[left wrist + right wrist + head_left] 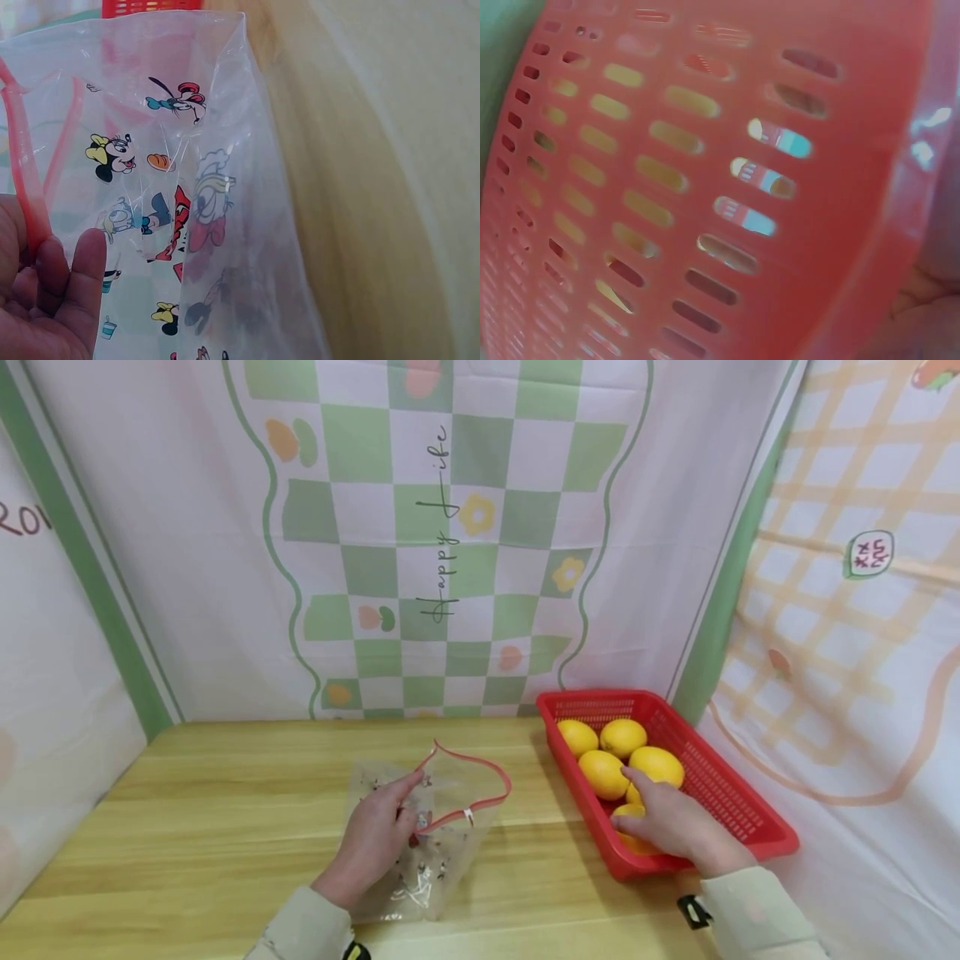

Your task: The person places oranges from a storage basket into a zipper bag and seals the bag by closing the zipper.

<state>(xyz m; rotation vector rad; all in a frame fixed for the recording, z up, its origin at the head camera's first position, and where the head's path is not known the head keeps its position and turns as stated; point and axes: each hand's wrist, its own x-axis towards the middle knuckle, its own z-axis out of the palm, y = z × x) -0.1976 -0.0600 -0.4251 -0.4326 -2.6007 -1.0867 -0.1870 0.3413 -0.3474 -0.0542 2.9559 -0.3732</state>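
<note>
A: Okay, biggest first?

B: Wooden table (225,818). On its right side, a red perforated plastic basket (720,793). Left of that, set apart: clear cartoon-print zip bag (450,864), mouth gaping.

A: Hands?

B: Left hand (377,831) pinches the bag's red zip strip (507,783), fingers curled. Right hand (667,818) is over the basket's near end, thumb and forefinger parted about a near lemon (628,815). Squeezing or not, can't tell; the right wrist view is mostly basket wall.

A: Other lemons?

B: At least five altogether, all in the basket.

A: Tips for doing it well?

B: My call: get fingers well round the lemon's sides; a tip-only pinch could let it roll. Lift clear of the rim before moving sideways. Left should keep the mouth spread, since thin film may fold in. Smallest: white slider (469,816) on the strip; don't snag it.
</note>
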